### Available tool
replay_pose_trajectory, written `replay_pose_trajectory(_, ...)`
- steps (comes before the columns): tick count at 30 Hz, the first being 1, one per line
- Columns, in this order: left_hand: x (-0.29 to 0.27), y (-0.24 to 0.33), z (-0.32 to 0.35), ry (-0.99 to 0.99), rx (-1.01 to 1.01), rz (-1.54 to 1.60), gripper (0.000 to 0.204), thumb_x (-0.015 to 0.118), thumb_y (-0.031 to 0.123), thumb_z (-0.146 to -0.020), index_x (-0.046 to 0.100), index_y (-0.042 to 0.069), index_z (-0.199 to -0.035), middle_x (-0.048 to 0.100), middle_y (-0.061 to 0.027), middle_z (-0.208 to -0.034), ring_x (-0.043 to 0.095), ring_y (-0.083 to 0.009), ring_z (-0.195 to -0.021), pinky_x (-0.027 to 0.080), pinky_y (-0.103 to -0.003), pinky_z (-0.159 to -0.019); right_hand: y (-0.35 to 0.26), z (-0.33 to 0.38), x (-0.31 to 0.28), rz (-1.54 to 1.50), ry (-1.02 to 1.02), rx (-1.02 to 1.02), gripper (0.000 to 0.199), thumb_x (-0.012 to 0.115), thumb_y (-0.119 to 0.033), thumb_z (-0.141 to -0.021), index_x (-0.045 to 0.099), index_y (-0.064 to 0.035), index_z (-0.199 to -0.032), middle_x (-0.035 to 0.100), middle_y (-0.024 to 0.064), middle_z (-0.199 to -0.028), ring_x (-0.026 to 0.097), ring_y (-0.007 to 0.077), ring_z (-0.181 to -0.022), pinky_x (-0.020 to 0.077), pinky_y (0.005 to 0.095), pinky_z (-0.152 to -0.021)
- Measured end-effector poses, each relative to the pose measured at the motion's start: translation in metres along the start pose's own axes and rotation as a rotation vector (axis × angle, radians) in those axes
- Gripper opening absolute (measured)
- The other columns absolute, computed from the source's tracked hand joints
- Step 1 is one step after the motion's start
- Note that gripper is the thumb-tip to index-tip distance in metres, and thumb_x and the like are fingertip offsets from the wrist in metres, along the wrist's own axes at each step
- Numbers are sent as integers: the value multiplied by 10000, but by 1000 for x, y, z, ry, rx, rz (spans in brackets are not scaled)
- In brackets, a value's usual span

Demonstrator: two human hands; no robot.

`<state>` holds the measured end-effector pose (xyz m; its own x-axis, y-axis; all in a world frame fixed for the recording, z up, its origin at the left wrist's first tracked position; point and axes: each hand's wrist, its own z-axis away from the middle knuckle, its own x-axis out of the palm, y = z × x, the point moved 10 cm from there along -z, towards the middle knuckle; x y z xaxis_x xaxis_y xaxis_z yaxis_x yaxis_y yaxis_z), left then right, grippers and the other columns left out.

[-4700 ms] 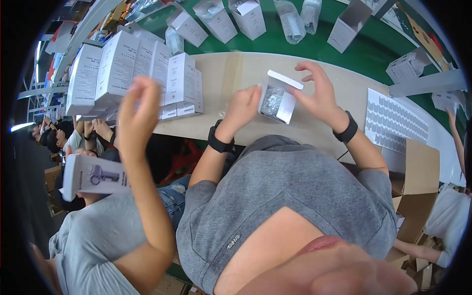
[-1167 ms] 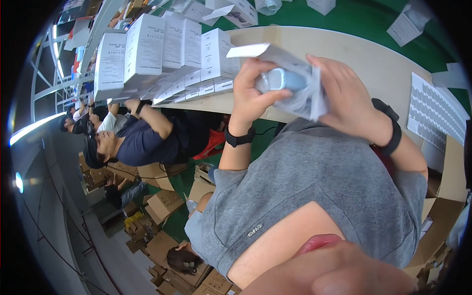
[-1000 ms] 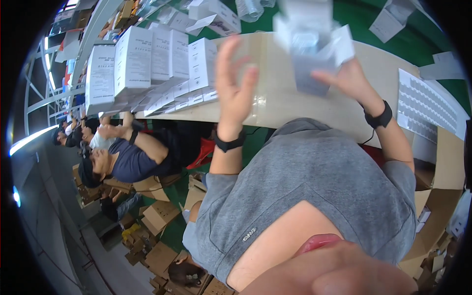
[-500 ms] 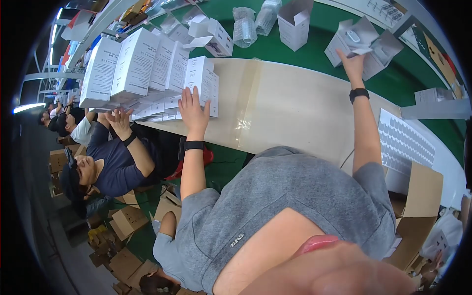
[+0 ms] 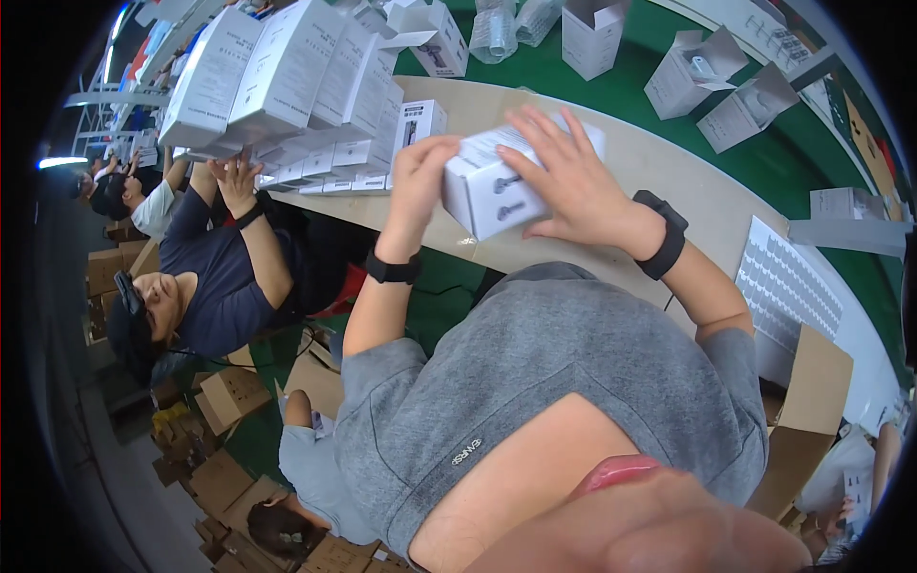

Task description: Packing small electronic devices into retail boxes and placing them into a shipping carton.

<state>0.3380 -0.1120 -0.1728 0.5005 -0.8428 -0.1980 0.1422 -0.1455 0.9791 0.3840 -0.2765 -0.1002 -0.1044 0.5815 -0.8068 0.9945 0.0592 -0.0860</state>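
Observation:
A white cardboard box (image 5: 497, 198) with dark product pictures lies tilted between my hands, over the table. My left hand (image 5: 420, 181) closes round its left end, fingers bent at the upper corner. Across the right part of the box, my right hand (image 5: 583, 181) is spread, with the fingers over the upper face and the thumb lower down. The right hand covers much of the box. Left of my hands stands a stack of similar white boxes (image 5: 272, 81), and one box (image 5: 417, 124) stands upright at its near right edge.
Several opened white boxes, among them one (image 5: 592, 43) at the far side, stand on the green surface (image 5: 635, 95). Bubble-wrapped items (image 5: 494, 33) lie beside them. A sheet of white labels (image 5: 788, 286) is at right, above an open brown carton (image 5: 812, 401). A co-worker (image 5: 229, 277) sits at left.
My left hand has moved right from the stack, and my right hand has come left from the open boxes at far right. Both now hold one white box.

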Motion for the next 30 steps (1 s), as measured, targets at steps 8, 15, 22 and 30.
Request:
replay_pose_trajectory(8,61,49,15,-185,322,181,657,602,369,-809,367,5,-1303,459,-128,-1218,471,-169,-1094,389,-280,-886,69,61,43,-1478,203,901,799,765,-237,-632,345,-13,-1274,444,150,-1266,473,276,-1126,390,379,-935)
replay_pose_trajectory(15,110,39,16,-633,297,519,1007,729,470,-642,205,10,-1368,334,-153,-1343,342,-240,-1241,294,-369,-1008,37,54,40,-1544,-128,462,658,705,-239,-711,415,-4,-1254,470,124,-1242,494,185,-1090,415,310,-897)
replay_pose_trajectory(22,99,52,18,-296,395,35,923,764,428,-601,305,22,-1291,414,-168,-1229,393,-304,-1167,312,-413,-965,110,70,25,-907,129,676,537,654,-163,-759,456,-42,-1243,497,107,-1201,507,206,-1081,442,314,-874)
replay_pose_trajectory(30,109,71,34,84,869,-975,664,726,287,-593,435,72,-1150,474,-155,-998,454,-315,-954,304,-460,-850,82,50,25,-789,-31,670,434,601,-115,-793,491,-34,-1205,513,107,-1159,529,204,-1043,480,312,-831)
